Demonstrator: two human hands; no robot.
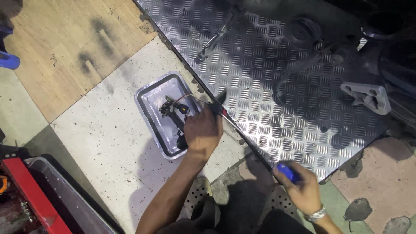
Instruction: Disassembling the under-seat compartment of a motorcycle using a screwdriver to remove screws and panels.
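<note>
Head view, looking down at the floor (pixel 108 143)

Left hand (pixel 203 130): closed around the forward part of a long screwdriver (pixel 249 141), fingers wrapped over the shaft near a small red band. Hand sits over the right rim of a shallow metal tray (pixel 149 93).

Right hand (pixel 303 188): closed on the blue handle of the same screwdriver, near the lower edge of the diamond plate (pixel 268 78). A metal bracelet (pixel 315 214) on that wrist.

Screwdriver: runs diagonally along the near-left edge of the diamond plate, tip end up-left by the tray, handle down-right. Dark tip shows just above the left hand; whether it touches the plate, cannot tell.

Tray: rectangular with rounded corners, resting on the pale speckled floor tile, just beside the left edge of the diamond plate. Inside lie small dark parts (pixel 173 108) with a thin red wire and a yellow spot; exact kind not readable.

Diamond plate: lies angled over the floor, upper right of frame. On it: a ratchet-like tool (pixel 212 41) toward its upper edge, a dark round part (pixel 303 29) farther right, a grey bracket (pixel 368 96) with holes near its right edge. Dark machinery at its far right corner, in shadow.

Lower left corner of floor: a red toolbox (pixel 30 195). Wood-look flooring upper left
</note>
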